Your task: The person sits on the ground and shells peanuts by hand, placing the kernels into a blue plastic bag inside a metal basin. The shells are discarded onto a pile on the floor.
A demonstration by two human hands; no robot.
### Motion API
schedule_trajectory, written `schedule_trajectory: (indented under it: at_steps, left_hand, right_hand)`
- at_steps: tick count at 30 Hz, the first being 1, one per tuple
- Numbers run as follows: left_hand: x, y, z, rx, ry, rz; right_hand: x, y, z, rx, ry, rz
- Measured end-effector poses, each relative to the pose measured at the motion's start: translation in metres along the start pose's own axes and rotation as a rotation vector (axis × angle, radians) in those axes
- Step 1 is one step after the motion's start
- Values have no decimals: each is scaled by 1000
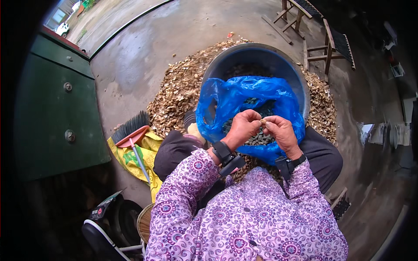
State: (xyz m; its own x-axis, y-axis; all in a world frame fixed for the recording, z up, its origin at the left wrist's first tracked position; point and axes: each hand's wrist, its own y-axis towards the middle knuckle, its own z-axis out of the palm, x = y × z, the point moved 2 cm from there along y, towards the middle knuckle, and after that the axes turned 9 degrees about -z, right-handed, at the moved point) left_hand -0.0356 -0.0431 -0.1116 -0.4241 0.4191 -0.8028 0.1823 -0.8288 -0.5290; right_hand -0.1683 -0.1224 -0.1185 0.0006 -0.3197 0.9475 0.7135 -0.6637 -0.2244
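My left hand and my right hand meet over an open blue plastic bag. Both are closed, pinching one small tan nut-like piece between thumbs and fingertips. Its exact kind is too small to make out. Inside the bag, below my fingers, lie many small dark grey-green pieces. The bag sits in the near side of a large round metal basin, and more dark pieces show at the basin's shaded bottom. Each of my wrists wears a black strapped device.
Light-brown broken shells are heaped on the concrete floor around the basin. To the left lie a broom and a yellow sack, near a dark green metal panel. Wooden-framed stools stand at the far right. A scale-like device is lower left.
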Motion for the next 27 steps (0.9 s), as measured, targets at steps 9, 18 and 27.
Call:
schedule_trajectory:
  at_steps: [9,18,27]
  left_hand:
    - [-3,-1,-4,59,-95,19]
    - [-2,-1,-3,96,-102,-19]
    - [-2,-3,3,47,146,63]
  right_hand:
    - [9,-2,10,35,-144,-126]
    - [10,-5,7,5,-275,-131]
    - [17,-6,2,98,-462,-173]
